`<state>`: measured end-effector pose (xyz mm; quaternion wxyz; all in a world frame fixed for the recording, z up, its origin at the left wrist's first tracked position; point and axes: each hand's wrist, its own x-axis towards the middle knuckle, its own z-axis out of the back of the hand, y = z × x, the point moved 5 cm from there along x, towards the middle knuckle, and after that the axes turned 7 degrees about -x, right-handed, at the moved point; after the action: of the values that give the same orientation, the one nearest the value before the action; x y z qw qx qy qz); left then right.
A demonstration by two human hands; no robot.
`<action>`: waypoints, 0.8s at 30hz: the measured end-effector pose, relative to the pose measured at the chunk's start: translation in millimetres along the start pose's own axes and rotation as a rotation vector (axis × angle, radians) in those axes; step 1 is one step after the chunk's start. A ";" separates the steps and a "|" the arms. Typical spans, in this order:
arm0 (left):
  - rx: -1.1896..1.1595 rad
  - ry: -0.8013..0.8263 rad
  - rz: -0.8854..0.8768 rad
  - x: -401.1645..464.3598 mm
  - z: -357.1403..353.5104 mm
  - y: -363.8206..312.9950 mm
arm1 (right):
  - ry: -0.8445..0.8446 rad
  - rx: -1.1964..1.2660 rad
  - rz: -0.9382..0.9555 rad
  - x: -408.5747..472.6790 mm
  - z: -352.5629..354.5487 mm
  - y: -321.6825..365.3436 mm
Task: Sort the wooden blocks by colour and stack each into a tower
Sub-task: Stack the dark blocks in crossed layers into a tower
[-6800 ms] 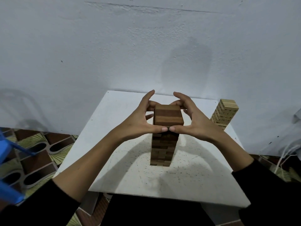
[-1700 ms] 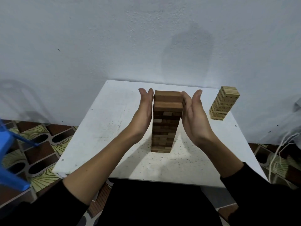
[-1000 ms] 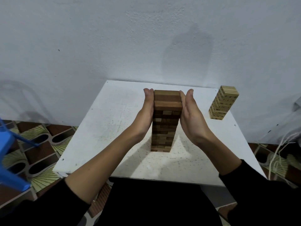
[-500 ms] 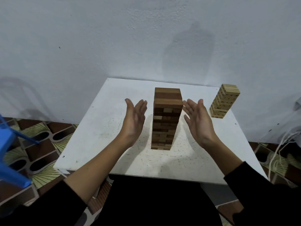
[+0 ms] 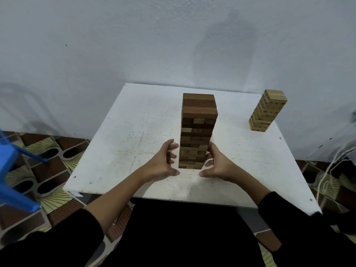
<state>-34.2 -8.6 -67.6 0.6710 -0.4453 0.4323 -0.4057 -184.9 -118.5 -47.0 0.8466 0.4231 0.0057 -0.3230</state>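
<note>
The head view shows, from left to right, a blue stool [image 5: 11,166] on the patterned floor well left of the dark tower, then a white bench [image 5: 119,151] with the dark tower [image 5: 196,132] standing upright near its middle. The left hand [image 5: 163,163] sits just left of the tower's base, fingers [image 5: 171,149] spread wide and loosely bent, holding nothing; I cannot tell whether the fingertips touch the wood. The right hand [image 5: 218,164] mirrors it just right of the base, fingers [image 5: 211,151] also spread and slightly bent, close against the lower courses, with nothing gripped. Well right of the dark tower, near the bench's far right corner, stands the pale tower [image 5: 266,110], shorter and appearing to lean in this wide lens.

No loose blocks show on the bench, so the sorting looks done, and the step in hand is probably squaring up the dark tower's lower courses. A few lighter block ends show in the dark tower, though the dim light makes the colour uncertain. To do this well, both hands should press in evenly from opposite sides, flat and low, with light pressure. A one-sided push could shift a course and tip the tall stack, so release both sides together and slowly.
</note>
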 end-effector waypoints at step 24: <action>0.562 -0.136 -0.207 22.7 -8.1 16.1 | -0.220 -0.254 0.044 8.4 -14.1 -8.2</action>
<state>-32.5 -27.3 -89.7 0.7504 -0.3101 0.2099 -0.5447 -179.0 -116.5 -64.3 0.8957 0.2746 -0.0556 -0.3452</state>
